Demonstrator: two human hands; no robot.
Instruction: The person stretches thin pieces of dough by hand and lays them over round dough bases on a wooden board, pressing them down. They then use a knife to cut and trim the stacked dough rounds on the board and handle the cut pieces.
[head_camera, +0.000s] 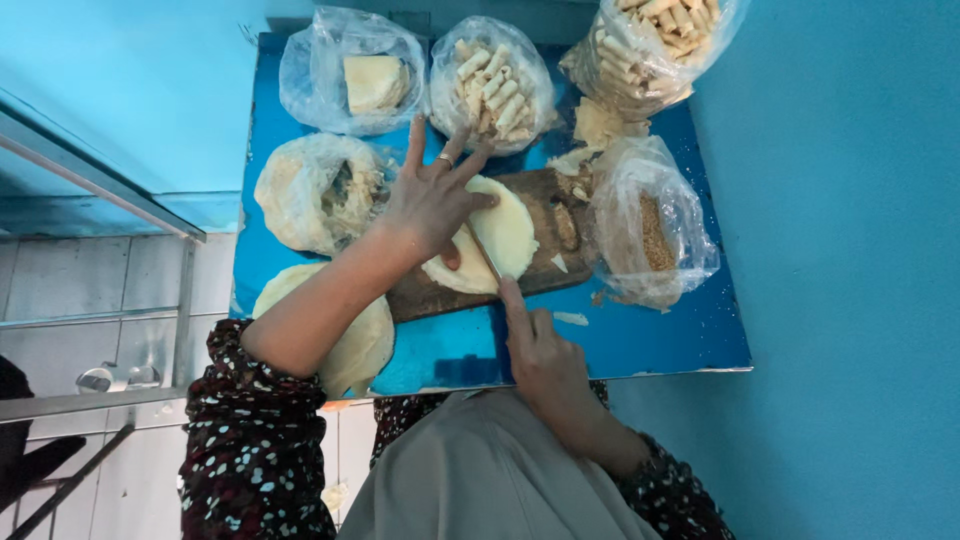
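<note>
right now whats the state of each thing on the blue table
round wrapper: flat on board, being cut
knife: in right hand, blade on wrapper
left hand: spread, pressing wrapper
cutting board: lying flat
bag of rolls: open
wrapper stack: uncut

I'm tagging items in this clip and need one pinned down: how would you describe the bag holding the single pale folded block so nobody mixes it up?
Start at the blue table and go to its far edge, where three clear plastic bags sit in a row. The bag of folded dough is the one at the left end, beyond the left hand. Its neighbours hold many small rolled sticks; this one holds a single flat pale block.
</note>
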